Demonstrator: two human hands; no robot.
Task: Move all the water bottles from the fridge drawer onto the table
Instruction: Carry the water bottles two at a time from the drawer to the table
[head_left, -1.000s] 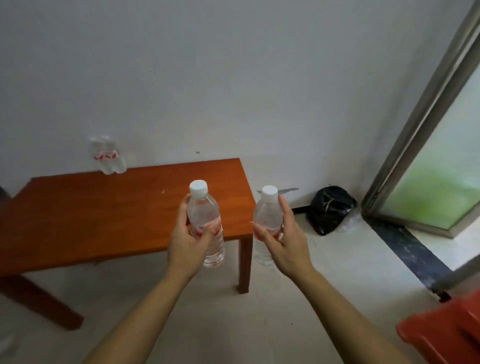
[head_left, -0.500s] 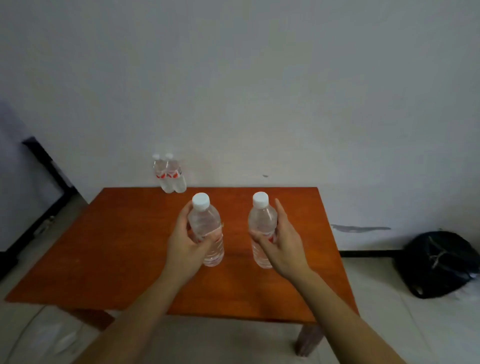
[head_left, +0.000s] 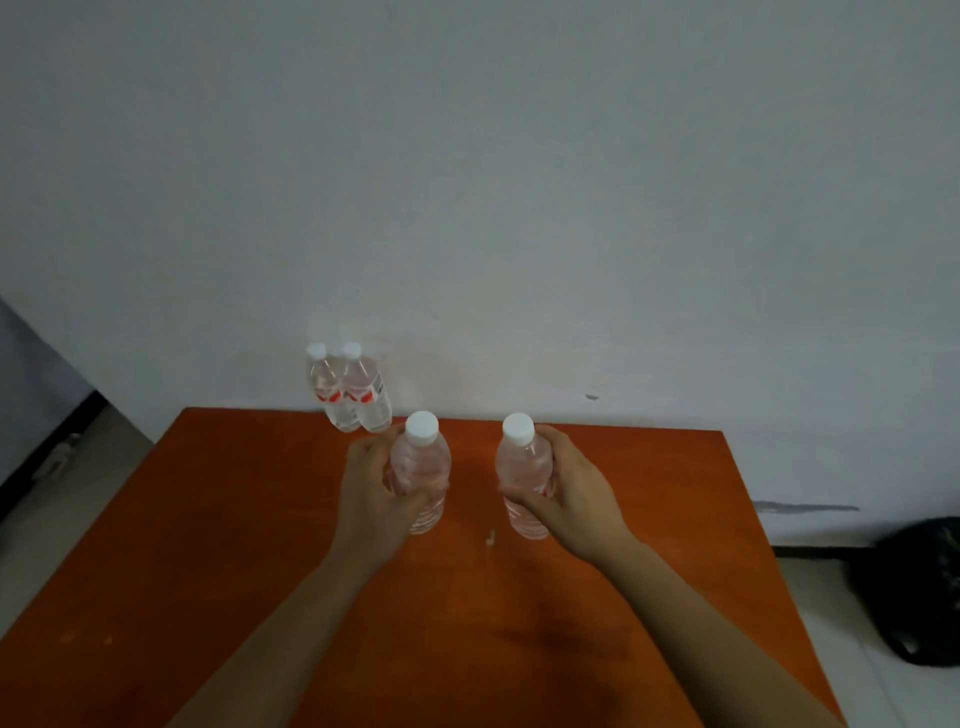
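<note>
Left hand (head_left: 371, 499) grip is wrapping the mid-body of a clear plastic water bottle with white cap (head_left: 421, 467). Right hand (head_left: 571, 493) grip is holding a second clear white-capped bottle (head_left: 519, 467) likewise. Both are upright over the orange wooden tabletop (head_left: 208, 545); contact can't be told. They're likely full, heavyish, thin-walled and smooth, so mid-body suits. Two red-labelled bottles (head_left: 353, 389) are standing at the far edge.

place: plain home-like room | cues — bare white wall (head_left: 467, 156), wooden table (head_left: 208, 519), black bag (head_left: 914, 587) on pale floor (head_left: 883, 699)

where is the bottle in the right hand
Head view, centre: the bottle is upright in the right hand over the table, right of the other bottle in the left hand.
</note>
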